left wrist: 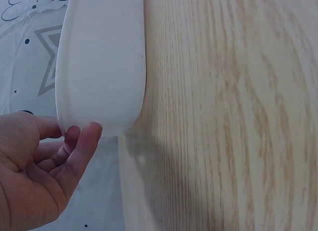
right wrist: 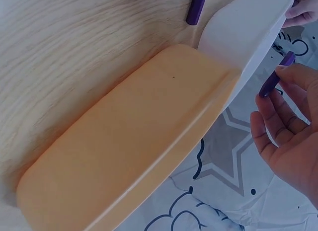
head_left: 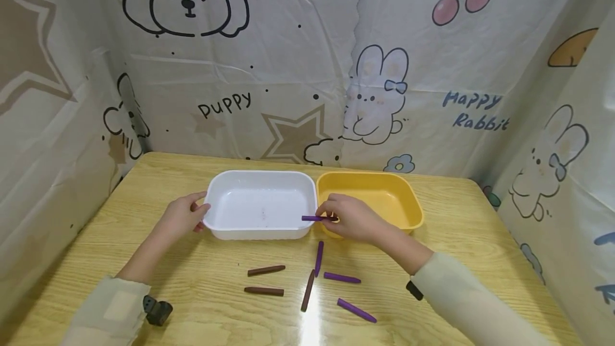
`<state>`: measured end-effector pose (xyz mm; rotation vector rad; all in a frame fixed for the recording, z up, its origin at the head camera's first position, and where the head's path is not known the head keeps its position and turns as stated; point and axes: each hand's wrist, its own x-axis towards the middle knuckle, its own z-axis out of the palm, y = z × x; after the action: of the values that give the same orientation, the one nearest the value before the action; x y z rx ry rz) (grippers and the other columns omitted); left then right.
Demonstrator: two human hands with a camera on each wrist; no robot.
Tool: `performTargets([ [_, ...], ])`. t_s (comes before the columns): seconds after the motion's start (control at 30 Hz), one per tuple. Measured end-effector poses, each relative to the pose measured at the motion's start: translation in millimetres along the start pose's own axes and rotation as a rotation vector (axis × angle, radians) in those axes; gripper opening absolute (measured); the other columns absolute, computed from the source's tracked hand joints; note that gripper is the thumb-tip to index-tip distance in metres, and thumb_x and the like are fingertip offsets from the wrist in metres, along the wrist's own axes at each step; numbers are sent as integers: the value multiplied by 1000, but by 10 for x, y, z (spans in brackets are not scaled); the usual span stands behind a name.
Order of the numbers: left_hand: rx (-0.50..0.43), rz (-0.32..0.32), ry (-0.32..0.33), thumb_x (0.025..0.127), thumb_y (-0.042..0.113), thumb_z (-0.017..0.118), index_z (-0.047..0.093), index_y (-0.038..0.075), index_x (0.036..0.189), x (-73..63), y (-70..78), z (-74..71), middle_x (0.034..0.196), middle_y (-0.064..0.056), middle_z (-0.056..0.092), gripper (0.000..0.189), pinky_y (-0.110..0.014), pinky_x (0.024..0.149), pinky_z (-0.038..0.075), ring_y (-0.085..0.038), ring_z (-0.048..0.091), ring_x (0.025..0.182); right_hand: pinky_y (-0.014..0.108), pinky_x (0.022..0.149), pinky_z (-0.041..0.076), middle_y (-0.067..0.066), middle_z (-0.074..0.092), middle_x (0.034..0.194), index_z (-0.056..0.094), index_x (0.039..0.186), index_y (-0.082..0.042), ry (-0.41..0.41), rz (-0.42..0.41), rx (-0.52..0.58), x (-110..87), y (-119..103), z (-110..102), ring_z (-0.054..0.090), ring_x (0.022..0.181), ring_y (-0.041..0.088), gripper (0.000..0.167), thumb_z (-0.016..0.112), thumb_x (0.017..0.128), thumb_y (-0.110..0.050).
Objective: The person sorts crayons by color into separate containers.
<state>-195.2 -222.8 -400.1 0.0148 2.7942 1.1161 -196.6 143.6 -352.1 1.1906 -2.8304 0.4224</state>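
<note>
A purple crayon (head_left: pixel 309 218) is pinched between the thumb and fingers of my right hand (head_left: pixel 353 219), above the place where the two trays meet. In the right wrist view the same crayon (right wrist: pixel 276 74) stands tilted above the rims. My left hand (head_left: pixel 182 217) holds the left end of the white tray (head_left: pixel 261 233) by its rim. Thumb and fingers meet at that rim in the left wrist view. The yellow tray (head_left: pixel 384 196) sits against the white one's right side, partly hidden behind my right hand.
On the wooden table (head_left: pixel 192 303) in front of the trays lie three brown crayons (head_left: pixel 263 291) and three more purple crayons (head_left: pixel 342 277). A printed cloth (head_left: pixel 288 68) hangs behind the table and along both sides.
</note>
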Motion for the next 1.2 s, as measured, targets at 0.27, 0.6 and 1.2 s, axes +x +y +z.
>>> performTargets([
  [0.27,3,2,5,98,15,47,33,-10,140,-5,6,-13,76,-12,53,50,-29,58,53,-13,58,59,19,64,45,-1,62,85,71,94,-13,15,-5,2,170,-44,33,50,72,9,12,70,82,-14],
  [0.6,-5,-6,4,98,14,47,33,-10,140,-19,17,-22,75,-12,53,50,-30,59,54,-12,58,59,18,63,43,0,61,86,71,97,-12,-33,-31,-13,399,-111,122,50,70,8,13,65,85,-15],
  [1.2,-16,3,10,97,14,47,33,-11,139,0,4,0,73,-10,52,51,-31,58,54,-11,58,57,20,65,44,2,62,86,71,98,-12,-83,-20,27,656,-240,375,51,72,10,14,65,86,-15],
])
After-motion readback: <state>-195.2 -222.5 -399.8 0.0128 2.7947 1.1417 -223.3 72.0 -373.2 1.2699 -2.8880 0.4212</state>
